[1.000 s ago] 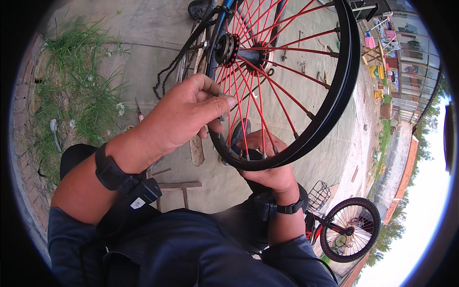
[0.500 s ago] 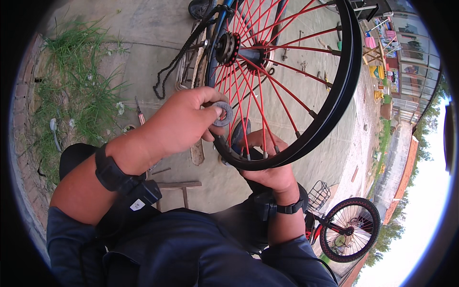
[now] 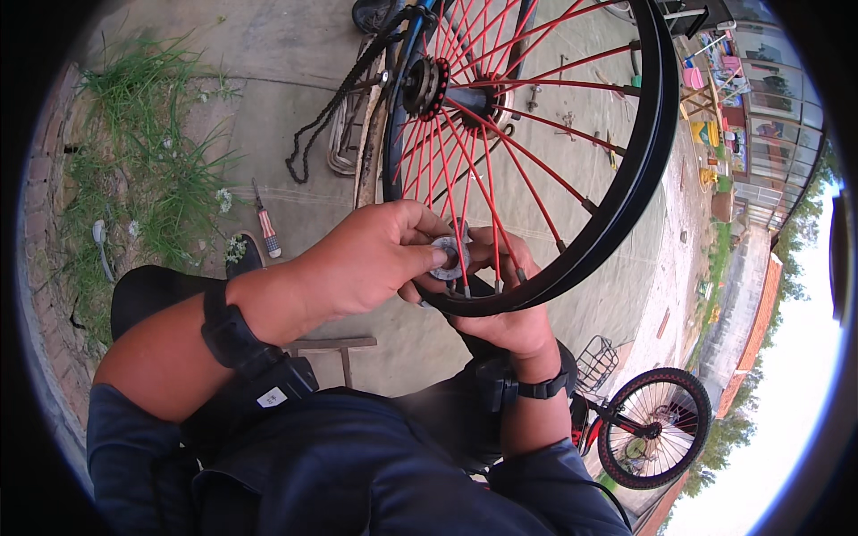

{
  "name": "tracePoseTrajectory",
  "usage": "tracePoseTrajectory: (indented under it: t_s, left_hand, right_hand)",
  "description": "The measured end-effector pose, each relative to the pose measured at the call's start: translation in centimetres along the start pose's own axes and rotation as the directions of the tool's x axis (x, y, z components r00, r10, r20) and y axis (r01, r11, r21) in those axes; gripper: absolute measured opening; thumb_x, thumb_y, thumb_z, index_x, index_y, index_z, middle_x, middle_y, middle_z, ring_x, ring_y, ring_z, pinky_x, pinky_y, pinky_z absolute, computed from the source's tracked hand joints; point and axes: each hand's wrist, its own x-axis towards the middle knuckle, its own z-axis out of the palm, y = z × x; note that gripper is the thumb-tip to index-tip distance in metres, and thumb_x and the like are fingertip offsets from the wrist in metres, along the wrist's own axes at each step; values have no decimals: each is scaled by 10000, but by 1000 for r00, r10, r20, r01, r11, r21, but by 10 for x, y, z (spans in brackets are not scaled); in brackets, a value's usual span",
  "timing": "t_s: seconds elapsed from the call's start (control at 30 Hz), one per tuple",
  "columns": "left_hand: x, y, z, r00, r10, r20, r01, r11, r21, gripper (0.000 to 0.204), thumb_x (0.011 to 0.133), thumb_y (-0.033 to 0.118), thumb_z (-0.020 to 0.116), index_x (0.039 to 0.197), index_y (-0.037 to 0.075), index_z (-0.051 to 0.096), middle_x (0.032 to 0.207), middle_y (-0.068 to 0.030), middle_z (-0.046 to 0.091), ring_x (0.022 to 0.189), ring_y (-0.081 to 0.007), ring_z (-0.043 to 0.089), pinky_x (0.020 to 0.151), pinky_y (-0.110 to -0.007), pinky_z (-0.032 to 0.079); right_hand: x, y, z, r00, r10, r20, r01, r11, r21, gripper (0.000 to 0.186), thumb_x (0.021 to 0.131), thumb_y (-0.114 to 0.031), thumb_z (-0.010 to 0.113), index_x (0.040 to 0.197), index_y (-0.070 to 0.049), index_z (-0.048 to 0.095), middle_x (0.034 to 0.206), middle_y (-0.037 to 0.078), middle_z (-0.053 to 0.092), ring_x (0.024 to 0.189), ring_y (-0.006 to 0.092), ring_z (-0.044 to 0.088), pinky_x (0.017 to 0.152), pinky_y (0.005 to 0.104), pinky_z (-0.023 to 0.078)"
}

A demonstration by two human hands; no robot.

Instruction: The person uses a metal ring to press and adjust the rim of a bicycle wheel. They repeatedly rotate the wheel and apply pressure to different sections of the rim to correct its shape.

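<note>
A black bicycle wheel rim (image 3: 617,214) with red spokes (image 3: 536,170) stands in front of me. Between thumb and fingers, my left hand (image 3: 357,263) pinches a round grey spoke wrench (image 3: 458,268), a ring with a hole in its middle. The wrench is at the spokes near the bottom of the rim; whether it sits on a spoke nipple I cannot tell. My right hand (image 3: 514,326) wraps round the lower rim from below, its fingers coming up among the spokes close to the wrench. The hub (image 3: 469,98) with its sprocket (image 3: 426,89) is above both hands.
A loose chain (image 3: 313,134) hangs left of the wheel. On the ground lie a screwdriver (image 3: 265,223) and several small metal parts (image 3: 567,121). Grass (image 3: 134,170) grows at the left. Another bicycle wheel (image 3: 654,429) and a wire basket (image 3: 597,360) are at the lower right.
My left hand has moved right and down with the spoke wrench, from the rim's left side to the spokes beside my right hand. The wheel has turned slightly.
</note>
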Motion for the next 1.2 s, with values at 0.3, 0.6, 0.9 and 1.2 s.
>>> tracePoseTrajectory:
  t_s: [0.3,0.6,0.9,1.2]
  left_hand:
    - [3,1,0,999,-19,-41,24,990,142,198,1033,131,602,1181,-1,601,972,-68,714,709,-110,681,531,-221,466]
    - [5,2,-7,991,-135,1,135,990,47,223,1050,157,535,1172,-13,612,921,-87,711,605,-126,659,440,-239,406]
    - [6,4,-9,985,-169,27,168,984,59,229,1057,165,515,1159,-7,626,933,-106,723,587,-113,640,421,-241,388]
    - [4,4,-21,973,-200,119,212,972,-104,216,1057,151,504,1169,4,616,950,-170,754,598,-139,689,438,-204,411]
  right_hand:
    - [5,-5,-8,993,39,113,-11,971,-239,653,660,-107,852,1261,12,624,1024,83,680,935,168,671,828,308,539]
    - [4,0,-9,990,-68,123,100,954,-281,667,671,-79,823,1294,9,601,932,45,695,869,171,661,800,310,521]
    - [5,-1,-8,992,-61,113,86,970,-229,614,692,-73,836,1255,21,610,873,0,651,803,113,596,731,274,502]
    - [6,3,-9,992,-48,119,79,962,-262,655,684,-85,837,1287,25,609,860,6,644,814,122,597,736,279,501]
